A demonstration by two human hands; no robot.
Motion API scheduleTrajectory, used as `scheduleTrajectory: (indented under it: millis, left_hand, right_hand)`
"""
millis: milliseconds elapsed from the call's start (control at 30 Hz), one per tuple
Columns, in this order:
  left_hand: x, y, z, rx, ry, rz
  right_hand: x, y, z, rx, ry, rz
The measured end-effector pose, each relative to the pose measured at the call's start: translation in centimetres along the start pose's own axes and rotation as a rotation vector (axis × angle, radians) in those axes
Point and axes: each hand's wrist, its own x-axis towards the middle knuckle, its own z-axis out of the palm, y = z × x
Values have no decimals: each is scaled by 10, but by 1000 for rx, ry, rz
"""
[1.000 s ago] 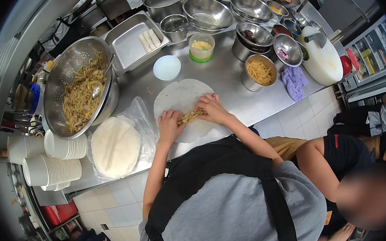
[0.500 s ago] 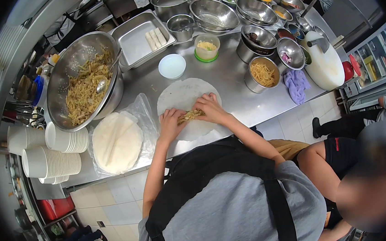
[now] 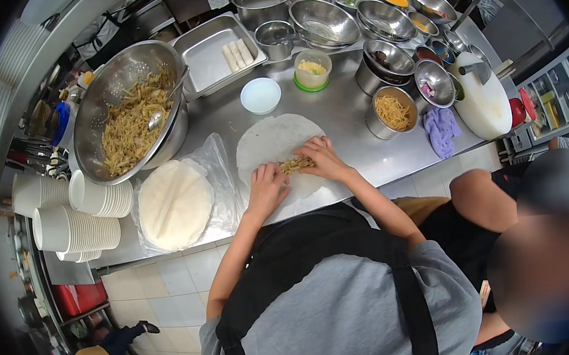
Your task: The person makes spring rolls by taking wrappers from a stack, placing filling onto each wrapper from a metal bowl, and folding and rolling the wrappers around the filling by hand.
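A round, thin white wrapper (image 3: 266, 140) lies flat on the steel counter, with a short log of shredded filling (image 3: 294, 166) across its near half. My left hand (image 3: 268, 188) is curled over the wrapper's near-left edge, its fingertips at the filling's left end. Bent over the right end of the filling, the fingers of my right hand (image 3: 325, 160) press against it and hide part of it. To the left, a stack of wrappers (image 3: 175, 204) sits on clear plastic. White finished rolls (image 3: 238, 55) lie in a steel tray (image 3: 202, 82).
A large steel bowl (image 3: 85, 137) of filling with a spoon stands left, behind stacked paper tubs (image 3: 75, 226). Beyond the wrapper are a white dish (image 3: 260, 96) and a green-based cup (image 3: 311, 69). A pot of yellow shreds (image 3: 392, 112) and purple cloth (image 3: 441, 131) sit right, near another person.
My left hand has drawn back from the filling toward the wrapper's near edge. My right hand stays at the filling's right end. The person on the right has shifted.
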Motion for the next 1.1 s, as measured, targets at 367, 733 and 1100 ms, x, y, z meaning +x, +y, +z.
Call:
scheduleTrajectory:
  millis: [367, 733, 1100]
  left_hand:
    - [-13, 13, -11, -76, -1, 20]
    - [-5, 4, 4, -69, 119, -21]
    - [-14, 1, 9, -144, 99, -59]
  right_hand:
    - [-5, 9, 5, 108, 68, 27]
    - [-16, -5, -6, 68, 150, -21]
    - [-17, -3, 8, -82, 211, -96]
